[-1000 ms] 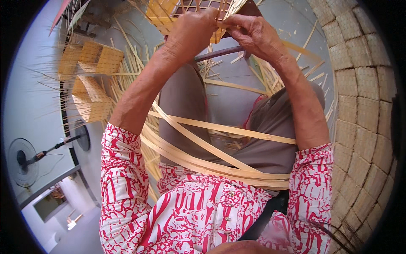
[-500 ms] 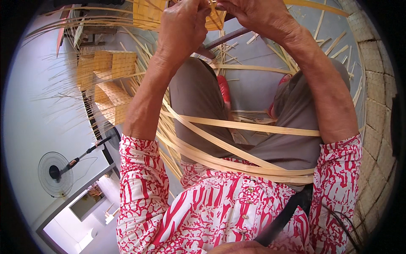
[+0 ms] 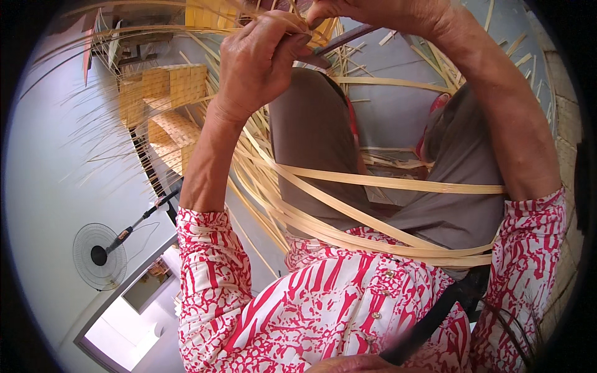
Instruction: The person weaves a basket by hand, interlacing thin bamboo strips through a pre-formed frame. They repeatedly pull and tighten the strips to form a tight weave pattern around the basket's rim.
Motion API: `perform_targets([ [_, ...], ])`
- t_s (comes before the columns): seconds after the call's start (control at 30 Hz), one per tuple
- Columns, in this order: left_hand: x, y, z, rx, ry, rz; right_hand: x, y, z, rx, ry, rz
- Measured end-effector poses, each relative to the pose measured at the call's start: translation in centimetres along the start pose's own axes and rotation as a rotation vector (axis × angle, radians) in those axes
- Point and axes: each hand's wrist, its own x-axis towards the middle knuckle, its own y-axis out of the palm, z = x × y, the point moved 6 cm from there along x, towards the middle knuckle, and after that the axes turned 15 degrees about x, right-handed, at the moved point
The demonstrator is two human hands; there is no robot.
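My left hand (image 3: 264, 59) is near the top of the view, thumb and fingers pinched together on a thin bamboo strip (image 3: 297, 26). Close beside its fingertips is my right hand (image 3: 379, 13), partly cut off by the upper edge. Its thumb and fingers close near the same strips, though what sits between them is hard to make out. Behind my left hand shows a yellow woven bamboo piece (image 3: 211, 15), with long loose strip ends reaching left. Several pale bamboo strips (image 3: 398, 180) lie across my lap.
Woven bamboo pieces (image 3: 186, 85) with long, fine ends stand at the left. A standing fan (image 3: 99, 255) is at the lower left, beside a doorway. Loose strips (image 3: 435, 65) litter the grey floor, and a dark bar (image 3: 348, 38) lies beyond my knees. A tiled surface (image 3: 569, 124) borders the right.
The whole view has shifted, so my lap appears farther right. My left hand sits lower in the picture and my right hand has moved up and right. The woven piece is now more cut off.
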Motion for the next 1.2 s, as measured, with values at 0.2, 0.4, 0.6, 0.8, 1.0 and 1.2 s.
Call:
perform_targets([
  [0.2,0.1,-0.9,0.5,0.075,0.019,0.037,0.9,-1.3,0.0,0.02,0.039,0.026],
  [0.4,-0.5,-1.2,1.8,-0.114,-0.335,-0.11,2.0,-1.6,1.2,-0.107,-0.028,-0.082],
  [0.6,-1.5,-0.7,4.9,-0.093,-0.519,-0.27,1.7,-3.3,3.4,-0.015,-0.029,-0.469],
  [0.8,-1.2,0.2,6.0,-0.152,-0.475,-0.261,-2.1,4.1,-3.9,1.442,0.992,-0.576],
  [1.0,-0.2,0.1,6.0,-0.141,-0.434,-0.286,-2.3,4.3,-5.2,2.18,0.745,-0.795],
  [1.2,0.6,0.7,6.0,-0.098,-0.42,-0.294,0.9,1.6,-4.9,1.864,0.618,-0.364],
])
